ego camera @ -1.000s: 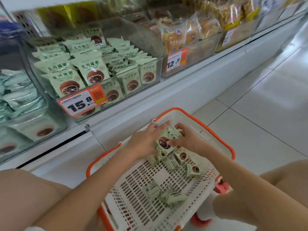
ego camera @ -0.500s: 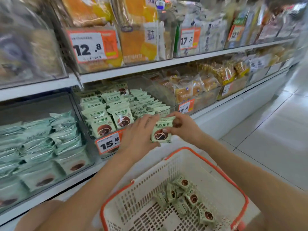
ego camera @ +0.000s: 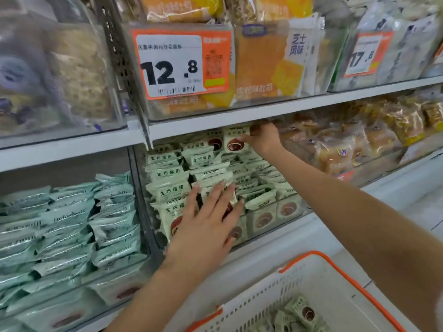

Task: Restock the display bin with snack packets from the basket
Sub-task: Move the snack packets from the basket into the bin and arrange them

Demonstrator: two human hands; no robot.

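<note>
step: placing a packet (ego camera: 234, 140) into the bin (ego camera: 271, 232); restock part done, more packets wait in the basket (ego camera: 318, 279)
right hand (ego camera: 262, 137): arm stretched far in, up at the bin's back edge just under the upper shelf (ego camera: 239, 113); fingers pinch the packet's right side, packet upright, face out, on the back row
left hand (ego camera: 211, 216): fingers spread and straight, palm flat against the front-row packets (ego camera: 170, 191) at the bin's front edge, pressing them in place; grips nothing
bin: clear, on the lower shelf, middle; rows of pale green packets, right rows sit lower than left ones
basket: white with orange rim, bottom right, below the shelf edge; a few loose packets (ego camera: 300, 310) in it
next move, judged: let the packet go once it seats upright behind the row, pull the right hand out without knocking the stack, then reach down to the basket for more; left hand likely needs to hold the front until the row settles
risk: front packets lean out, may slide over the bin's front wall
other: price tag (ego camera: 172, 65) on the bin above; teal packets (ego camera: 67, 226) in the bin to the left
</note>
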